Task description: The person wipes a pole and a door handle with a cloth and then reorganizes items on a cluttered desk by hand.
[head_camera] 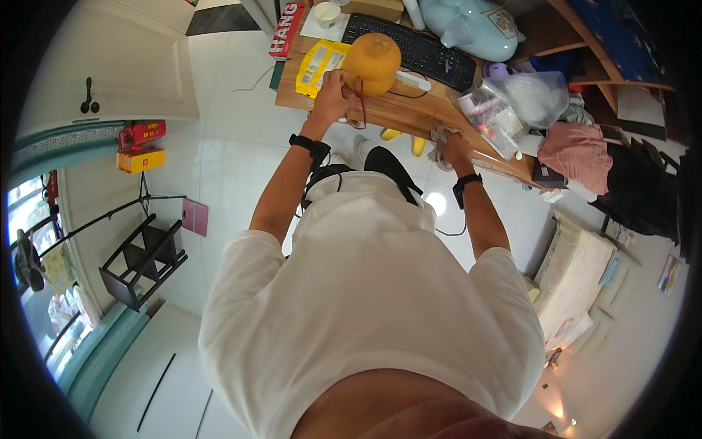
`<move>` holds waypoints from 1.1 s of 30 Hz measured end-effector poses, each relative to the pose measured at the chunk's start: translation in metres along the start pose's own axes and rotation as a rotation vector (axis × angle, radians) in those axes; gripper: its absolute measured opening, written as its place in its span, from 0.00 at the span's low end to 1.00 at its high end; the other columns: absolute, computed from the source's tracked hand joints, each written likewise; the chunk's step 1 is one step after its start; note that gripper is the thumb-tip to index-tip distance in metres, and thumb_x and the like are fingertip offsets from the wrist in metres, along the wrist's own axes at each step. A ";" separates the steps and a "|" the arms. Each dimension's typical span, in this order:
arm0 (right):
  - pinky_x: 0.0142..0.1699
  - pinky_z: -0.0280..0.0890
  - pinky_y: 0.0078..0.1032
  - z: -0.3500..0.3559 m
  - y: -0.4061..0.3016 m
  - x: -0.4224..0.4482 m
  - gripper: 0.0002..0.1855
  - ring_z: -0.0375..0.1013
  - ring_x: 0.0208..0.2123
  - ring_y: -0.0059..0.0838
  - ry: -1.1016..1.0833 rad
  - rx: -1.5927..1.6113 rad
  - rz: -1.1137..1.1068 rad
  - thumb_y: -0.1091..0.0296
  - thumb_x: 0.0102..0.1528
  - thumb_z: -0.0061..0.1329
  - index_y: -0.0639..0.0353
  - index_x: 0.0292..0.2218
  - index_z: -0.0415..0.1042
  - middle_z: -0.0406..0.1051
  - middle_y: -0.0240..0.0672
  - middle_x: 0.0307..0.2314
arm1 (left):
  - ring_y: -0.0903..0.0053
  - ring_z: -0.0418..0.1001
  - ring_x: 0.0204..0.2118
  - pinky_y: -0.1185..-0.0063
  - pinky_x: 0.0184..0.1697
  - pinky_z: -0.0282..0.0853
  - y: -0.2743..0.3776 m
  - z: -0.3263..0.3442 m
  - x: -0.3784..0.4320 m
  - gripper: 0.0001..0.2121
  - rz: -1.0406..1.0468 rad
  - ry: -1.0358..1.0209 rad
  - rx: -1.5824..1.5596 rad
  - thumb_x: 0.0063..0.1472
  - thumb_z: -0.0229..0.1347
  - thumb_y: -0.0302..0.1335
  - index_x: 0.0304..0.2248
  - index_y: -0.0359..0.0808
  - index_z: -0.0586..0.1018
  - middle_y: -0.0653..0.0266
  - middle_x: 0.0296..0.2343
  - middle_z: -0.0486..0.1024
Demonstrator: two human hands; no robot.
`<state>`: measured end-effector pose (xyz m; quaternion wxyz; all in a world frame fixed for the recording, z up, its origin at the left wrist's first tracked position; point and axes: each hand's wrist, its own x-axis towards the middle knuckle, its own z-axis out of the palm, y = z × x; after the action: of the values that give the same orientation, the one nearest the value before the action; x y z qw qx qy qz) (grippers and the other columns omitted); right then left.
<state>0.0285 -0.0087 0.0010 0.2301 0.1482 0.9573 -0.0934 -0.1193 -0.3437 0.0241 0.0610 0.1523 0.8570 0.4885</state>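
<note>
An orange gourd-shaped object (374, 57) with a red-brown cord (363, 107) is at the front of the wooden desk (417, 116). My left hand (332, 103) grips its lower left side, and the fingertips are partly hidden. Beside that hand lies a yellow packet (321, 66) bearing print. My right hand (456, 149) is closed around a crumpled greyish cloth or tissue (439, 136) by the desk's front edge. Behind the gourd-shaped object sits a black keyboard (419, 49), with a white stick-shaped item (413, 80) in front of it.
Clear plastic bags (502, 110) with small items crowd the desk's right end, near a pink cloth (576, 156). A light-blue glossy figurine (471, 27) stands behind the keyboard. At the back left are a paper cup (327, 15) and a red box (287, 28). Yellow slippers (418, 146) show below.
</note>
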 end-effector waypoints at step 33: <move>0.52 0.61 0.26 -0.066 -0.171 0.011 0.35 0.65 0.48 0.32 -1.040 0.403 -0.743 0.57 0.55 0.51 0.56 0.58 0.51 0.61 0.45 0.50 | 0.79 0.69 0.34 0.82 0.39 0.66 -0.045 -0.102 -0.097 0.17 -0.528 -0.250 -0.332 0.44 0.46 0.17 0.37 0.33 0.73 0.67 0.29 0.73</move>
<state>-0.0643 -0.1496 0.0727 0.5818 -0.2153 0.6730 -0.4028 -0.0625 -0.4792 0.0341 0.3138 -0.0281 0.7616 0.5664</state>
